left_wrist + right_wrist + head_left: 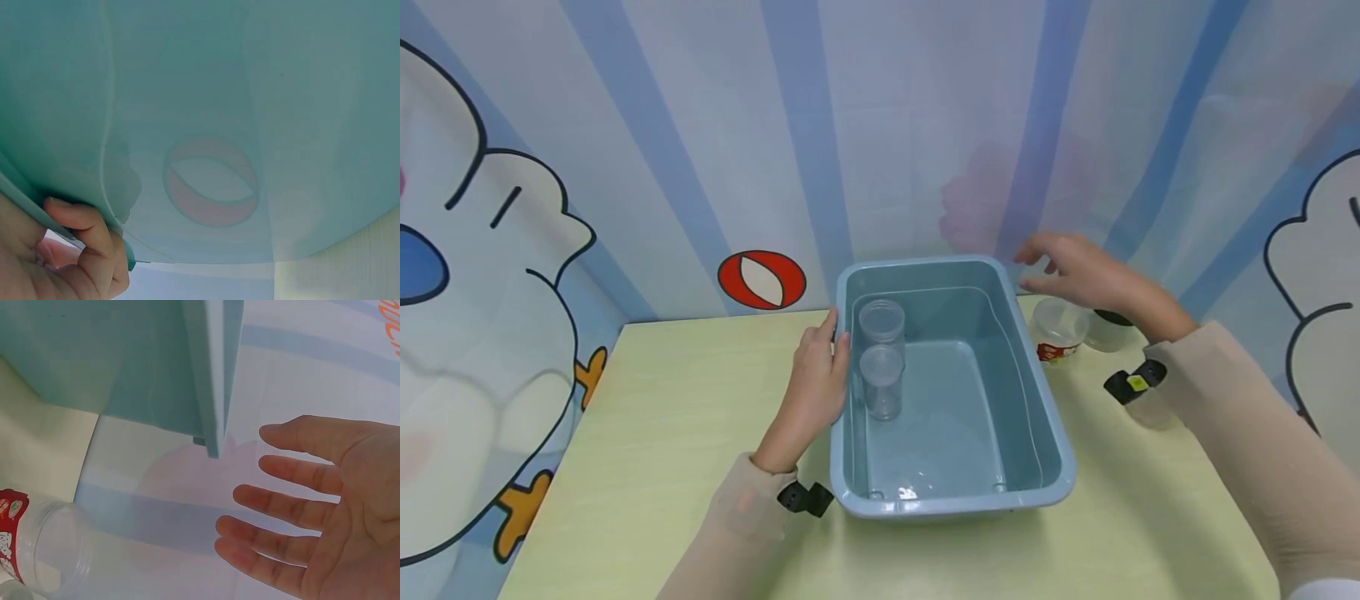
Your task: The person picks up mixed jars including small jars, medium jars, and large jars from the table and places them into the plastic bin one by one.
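A blue plastic basin [951,506] stands on the table, with two clear plastic jars [882,404] inside along its left wall. My left hand [817,379] grips the basin's left rim; the left wrist view shows its fingers [94,240] curled at the edge. Off the far right corner of the basin, my right hand [1078,268] hovers with nothing in it. Its fingers [287,503] are spread and apart from the rim in the right wrist view. Below that hand is a clear jar [1054,327] with a red label [9,534].
Beside the labelled jar stands another clear container [1105,333] with a black top, partly behind the right wrist. The pale yellow table [700,400] ends at a printed curtain [902,167] at the back.
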A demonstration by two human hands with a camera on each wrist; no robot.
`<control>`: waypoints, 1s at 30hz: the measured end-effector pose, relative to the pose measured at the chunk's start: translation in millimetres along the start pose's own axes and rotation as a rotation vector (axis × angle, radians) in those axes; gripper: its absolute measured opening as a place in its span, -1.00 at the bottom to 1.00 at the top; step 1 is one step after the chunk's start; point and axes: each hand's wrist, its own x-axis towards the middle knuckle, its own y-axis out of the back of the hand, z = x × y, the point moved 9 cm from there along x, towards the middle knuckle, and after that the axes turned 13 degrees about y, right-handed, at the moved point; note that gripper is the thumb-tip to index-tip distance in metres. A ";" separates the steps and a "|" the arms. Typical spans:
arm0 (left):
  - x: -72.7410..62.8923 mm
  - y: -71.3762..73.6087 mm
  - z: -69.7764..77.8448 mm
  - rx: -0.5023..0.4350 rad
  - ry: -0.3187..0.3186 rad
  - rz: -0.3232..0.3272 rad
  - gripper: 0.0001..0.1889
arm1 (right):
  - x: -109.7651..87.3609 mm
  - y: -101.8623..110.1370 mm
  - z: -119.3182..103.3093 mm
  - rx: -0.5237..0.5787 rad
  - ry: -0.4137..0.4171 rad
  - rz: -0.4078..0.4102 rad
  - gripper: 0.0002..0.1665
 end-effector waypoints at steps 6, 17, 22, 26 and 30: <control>-0.9 -0.4 0.8 -0.003 -0.004 -0.002 -0.45 | -5.1 -3.3 9.6 0.014 -0.031 0.004 -0.57; -1.0 0.0 -0.5 -0.002 0.000 0.001 -0.46 | -11.0 -14.6 27.5 0.002 -0.076 -0.023 -0.51; -1.2 0.4 -0.3 -0.008 -0.010 0.007 -0.46 | -13.6 -19.5 33.3 -0.013 -0.088 -0.047 -0.51; -1.0 0.5 -0.4 -0.011 -0.013 0.010 -0.46 | -15.8 -23.2 37.4 -0.027 -0.088 -0.067 -0.50; -1.0 0.8 -0.5 -0.012 -0.012 0.010 -0.46 | -18.6 -28.2 42.9 -0.010 -0.092 -0.076 -0.50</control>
